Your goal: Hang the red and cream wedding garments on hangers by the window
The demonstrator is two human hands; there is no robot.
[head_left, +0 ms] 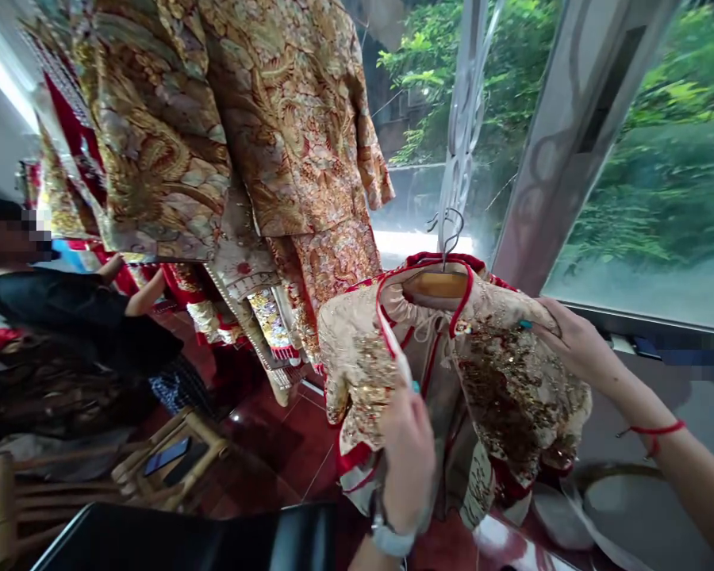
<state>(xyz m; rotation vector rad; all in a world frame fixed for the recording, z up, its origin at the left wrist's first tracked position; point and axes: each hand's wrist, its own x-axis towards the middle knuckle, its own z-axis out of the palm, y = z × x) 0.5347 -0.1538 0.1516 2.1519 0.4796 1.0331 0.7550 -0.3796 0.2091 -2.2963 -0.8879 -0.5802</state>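
Observation:
A cream jacket (366, 373) with gold sequins and red trim hangs from a hanger (437, 284) with a wooden bar and metal hooks. Its front is parted, so the pale lining and a tied cord at the neck show. My left hand (405, 448), blurred and wearing a watch, is closed on the jacket's left-side front edge. On the opposite shoulder, my right hand (571, 342) grips the fabric, thumb in front and fingers mostly hidden behind. A red string bracelet circles that wrist.
Embroidered gold garments (297, 119) hang at upper left, above a red tiled floor (285, 460). A person in dark clothes (65, 317) is at far left. A phone (166, 456) lies on a bamboo seat (205, 456). A window frame (547, 151) stands behind the jacket.

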